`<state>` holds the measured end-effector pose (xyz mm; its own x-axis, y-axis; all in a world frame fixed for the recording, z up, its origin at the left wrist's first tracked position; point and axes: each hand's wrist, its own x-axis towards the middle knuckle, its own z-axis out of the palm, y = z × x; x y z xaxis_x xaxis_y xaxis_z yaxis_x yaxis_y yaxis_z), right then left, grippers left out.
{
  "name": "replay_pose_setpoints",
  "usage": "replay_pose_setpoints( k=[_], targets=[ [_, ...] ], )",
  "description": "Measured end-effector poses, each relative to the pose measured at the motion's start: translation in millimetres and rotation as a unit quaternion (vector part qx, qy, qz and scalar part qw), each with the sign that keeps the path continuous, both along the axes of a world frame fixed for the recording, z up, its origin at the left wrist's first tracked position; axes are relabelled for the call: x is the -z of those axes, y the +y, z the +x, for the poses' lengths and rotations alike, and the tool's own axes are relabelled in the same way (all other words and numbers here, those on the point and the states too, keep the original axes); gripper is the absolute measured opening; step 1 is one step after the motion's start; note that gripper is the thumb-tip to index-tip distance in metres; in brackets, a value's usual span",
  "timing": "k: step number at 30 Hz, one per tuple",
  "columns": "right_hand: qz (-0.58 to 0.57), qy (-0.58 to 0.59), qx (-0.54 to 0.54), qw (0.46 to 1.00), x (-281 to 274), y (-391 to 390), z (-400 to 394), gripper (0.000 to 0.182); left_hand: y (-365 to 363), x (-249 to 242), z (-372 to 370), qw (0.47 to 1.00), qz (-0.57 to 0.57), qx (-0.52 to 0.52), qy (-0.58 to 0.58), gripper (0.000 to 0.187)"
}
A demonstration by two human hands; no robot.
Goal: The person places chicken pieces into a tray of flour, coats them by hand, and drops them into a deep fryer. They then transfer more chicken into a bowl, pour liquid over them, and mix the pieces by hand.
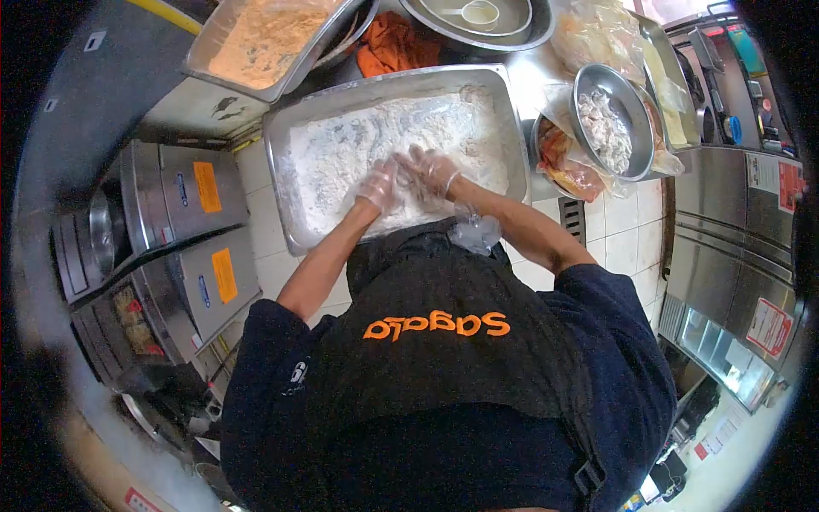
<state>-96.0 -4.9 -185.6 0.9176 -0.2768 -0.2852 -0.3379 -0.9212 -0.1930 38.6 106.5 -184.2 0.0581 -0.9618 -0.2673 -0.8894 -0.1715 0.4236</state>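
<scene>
My left hand [376,188] and my right hand [429,171] wear clear plastic gloves and meet near the middle of a deep metal tray [514,145]. White flour [333,158] lies thick and lumpy across the tray, thinner in patches where bare metal shows. The fingers of both hands are curled down into the flour, nearly touching each other. Whatever they close around is hidden by the flour and the gloves.
A second metal tray [198,61] with orange-tinted powder [269,38] stands at back left. Beyond the flour tray are an orange cloth [397,47] and a large bowl [539,34] with a ladle [479,12]. At right, a steel bowl [583,81] holds floured pieces [607,128].
</scene>
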Motion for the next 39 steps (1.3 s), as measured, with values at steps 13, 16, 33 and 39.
replay_pose_setpoints(
  k=[13,16,33,39],
  targets=[
    [0.244,0.015,0.115,0.963,-54,-61,-6,0.054,-29,-26,47,0.988,-0.058,0.118,0.076,0.046],
    [0.223,-0.008,0.148,0.964,-40,-80,-43,0.058,-10,-29,57,0.991,0.068,0.111,-0.008,0.061],
    [0.05,0.176,0.167,0.969,-52,-28,-48,0.079,15,-12,5,0.958,0.186,0.07,-0.207,0.061],
    [0.158,0.126,0.249,0.947,-27,15,-31,0.077,10,-1,-13,0.976,0.144,0.034,-0.161,0.063]
  ],
)
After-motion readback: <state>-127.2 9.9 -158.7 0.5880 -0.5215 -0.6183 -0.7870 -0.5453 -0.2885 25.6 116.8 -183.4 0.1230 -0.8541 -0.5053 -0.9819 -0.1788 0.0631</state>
